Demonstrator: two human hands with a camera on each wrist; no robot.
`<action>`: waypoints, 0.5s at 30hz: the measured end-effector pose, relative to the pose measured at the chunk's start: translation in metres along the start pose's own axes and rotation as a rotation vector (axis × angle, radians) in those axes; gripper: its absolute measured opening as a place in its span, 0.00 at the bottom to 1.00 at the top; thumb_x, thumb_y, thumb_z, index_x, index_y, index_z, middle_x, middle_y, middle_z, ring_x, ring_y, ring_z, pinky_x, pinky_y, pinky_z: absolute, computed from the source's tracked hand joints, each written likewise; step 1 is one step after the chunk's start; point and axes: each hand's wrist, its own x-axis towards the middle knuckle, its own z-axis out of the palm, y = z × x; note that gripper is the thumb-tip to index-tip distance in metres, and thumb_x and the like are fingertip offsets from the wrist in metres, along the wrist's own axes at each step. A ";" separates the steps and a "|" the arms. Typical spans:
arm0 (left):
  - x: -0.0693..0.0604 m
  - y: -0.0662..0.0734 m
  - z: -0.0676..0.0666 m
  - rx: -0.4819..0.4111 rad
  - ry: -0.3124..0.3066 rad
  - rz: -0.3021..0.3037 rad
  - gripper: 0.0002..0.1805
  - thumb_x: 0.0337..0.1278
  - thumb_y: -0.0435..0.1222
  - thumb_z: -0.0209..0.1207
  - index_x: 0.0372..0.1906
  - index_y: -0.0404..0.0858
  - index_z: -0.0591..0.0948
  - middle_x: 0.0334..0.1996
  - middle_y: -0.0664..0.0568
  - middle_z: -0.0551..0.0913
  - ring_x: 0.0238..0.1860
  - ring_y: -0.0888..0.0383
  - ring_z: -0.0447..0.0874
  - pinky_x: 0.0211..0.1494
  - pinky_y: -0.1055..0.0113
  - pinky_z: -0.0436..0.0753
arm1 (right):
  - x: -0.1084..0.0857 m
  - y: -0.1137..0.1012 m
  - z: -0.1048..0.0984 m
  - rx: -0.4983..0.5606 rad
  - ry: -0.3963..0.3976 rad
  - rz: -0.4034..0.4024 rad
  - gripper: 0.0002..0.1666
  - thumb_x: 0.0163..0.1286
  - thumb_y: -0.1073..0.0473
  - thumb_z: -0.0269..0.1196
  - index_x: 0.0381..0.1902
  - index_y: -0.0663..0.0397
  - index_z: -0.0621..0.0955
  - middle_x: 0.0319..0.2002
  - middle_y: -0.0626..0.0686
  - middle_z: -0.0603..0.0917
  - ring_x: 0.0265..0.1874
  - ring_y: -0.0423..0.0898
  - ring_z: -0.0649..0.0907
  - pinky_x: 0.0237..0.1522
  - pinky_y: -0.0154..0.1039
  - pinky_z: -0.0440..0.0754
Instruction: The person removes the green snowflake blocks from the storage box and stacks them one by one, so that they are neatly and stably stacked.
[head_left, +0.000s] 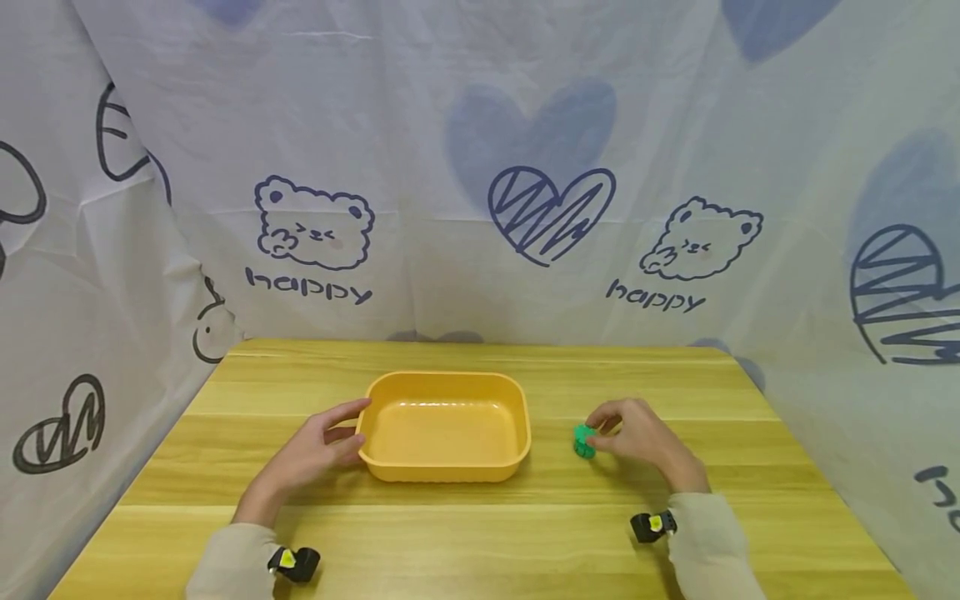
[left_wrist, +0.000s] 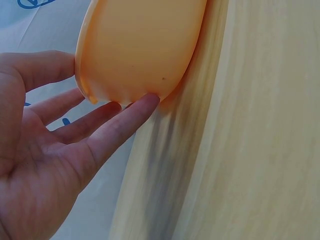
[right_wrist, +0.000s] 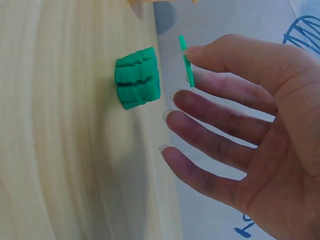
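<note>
A yellow rectangular basin (head_left: pixel 444 472) with rounded corners stands on the table, nothing visible inside it. At its left end my left hand (head_left: pixel 318 444) touches the rim and outer wall with spread, nearly straight fingers; the left wrist view shows the fingertips against the basin's wall (left_wrist: pixel 140 50). To the basin's right stands a small green block with scalloped sides (right_wrist: pixel 138 78). Just above it my right hand (head_left: pixel 633 432) pinches a thin flat green piece (right_wrist: pixel 186 61), seen edge-on, between thumb and index finger. The other right fingers are spread and hold nothing.
The light wooden table (head_left: pixel 480 542) has a back edge meeting a white cloth (head_left: pixel 420 167) printed with bears and hearts. Cloth also hangs on the left and right sides. A small black device (head_left: pixel 294 564) sits at each wrist.
</note>
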 end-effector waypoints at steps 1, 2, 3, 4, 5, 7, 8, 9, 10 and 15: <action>0.000 0.000 0.000 0.000 -0.001 0.001 0.35 0.74 0.34 0.58 0.80 0.34 0.60 0.80 0.31 0.56 0.72 0.31 0.70 0.58 0.62 0.90 | 0.000 0.001 0.001 0.001 -0.001 0.007 0.12 0.62 0.58 0.75 0.41 0.57 0.89 0.39 0.52 0.91 0.37 0.46 0.87 0.39 0.35 0.87; 0.000 0.000 0.000 0.002 -0.002 0.001 0.35 0.74 0.34 0.57 0.80 0.34 0.60 0.80 0.31 0.56 0.72 0.31 0.70 0.58 0.62 0.90 | 0.000 0.002 0.002 0.005 -0.004 0.015 0.11 0.62 0.58 0.75 0.41 0.57 0.89 0.39 0.52 0.91 0.37 0.45 0.86 0.40 0.34 0.87; 0.000 0.000 0.000 0.003 -0.003 0.000 0.35 0.74 0.34 0.57 0.80 0.34 0.60 0.80 0.31 0.57 0.72 0.31 0.70 0.58 0.62 0.90 | 0.000 0.003 0.003 0.006 -0.006 0.014 0.11 0.62 0.58 0.75 0.41 0.57 0.89 0.38 0.52 0.91 0.37 0.44 0.86 0.40 0.34 0.87; 0.000 0.001 0.000 0.001 -0.003 0.001 0.35 0.74 0.34 0.57 0.80 0.34 0.60 0.80 0.31 0.57 0.72 0.31 0.71 0.58 0.62 0.90 | 0.000 0.004 0.004 0.009 -0.007 0.021 0.11 0.62 0.58 0.75 0.41 0.57 0.89 0.38 0.51 0.91 0.37 0.44 0.86 0.40 0.34 0.87; 0.000 0.001 0.000 0.002 -0.002 0.001 0.35 0.74 0.34 0.57 0.80 0.34 0.60 0.80 0.31 0.57 0.71 0.31 0.71 0.58 0.62 0.90 | 0.000 0.005 0.005 0.012 -0.009 0.029 0.11 0.62 0.58 0.75 0.41 0.56 0.89 0.38 0.51 0.91 0.37 0.43 0.85 0.40 0.34 0.87; -0.001 0.001 0.000 -0.001 -0.002 -0.001 0.35 0.73 0.33 0.57 0.80 0.34 0.60 0.80 0.31 0.56 0.71 0.31 0.71 0.58 0.62 0.90 | -0.001 0.006 0.007 0.017 -0.013 0.038 0.11 0.61 0.59 0.75 0.40 0.56 0.89 0.38 0.51 0.90 0.36 0.42 0.85 0.40 0.34 0.87; 0.000 0.001 0.000 -0.002 -0.002 -0.002 0.35 0.73 0.33 0.57 0.80 0.33 0.60 0.80 0.31 0.56 0.71 0.31 0.71 0.58 0.62 0.90 | -0.001 0.006 0.008 0.020 -0.016 0.045 0.10 0.61 0.59 0.75 0.40 0.56 0.89 0.38 0.50 0.90 0.36 0.42 0.85 0.40 0.34 0.87; 0.000 0.001 0.000 -0.006 -0.001 -0.004 0.35 0.73 0.33 0.57 0.80 0.33 0.60 0.80 0.31 0.56 0.71 0.31 0.70 0.58 0.62 0.90 | -0.001 0.007 0.008 0.023 -0.018 0.051 0.10 0.62 0.59 0.75 0.40 0.56 0.89 0.38 0.50 0.90 0.37 0.42 0.85 0.39 0.35 0.87; 0.000 0.001 0.000 -0.008 -0.001 -0.005 0.35 0.73 0.33 0.57 0.80 0.33 0.60 0.80 0.31 0.56 0.71 0.30 0.70 0.58 0.62 0.90 | -0.001 0.007 0.009 0.027 -0.017 0.066 0.10 0.61 0.59 0.75 0.40 0.55 0.89 0.38 0.50 0.90 0.37 0.42 0.85 0.40 0.35 0.87; 0.000 0.001 -0.001 -0.011 -0.005 -0.002 0.35 0.74 0.33 0.57 0.80 0.33 0.60 0.80 0.30 0.55 0.71 0.30 0.70 0.58 0.62 0.90 | -0.002 0.008 0.011 0.040 -0.015 0.101 0.11 0.62 0.58 0.75 0.40 0.55 0.88 0.40 0.51 0.90 0.38 0.43 0.86 0.40 0.38 0.88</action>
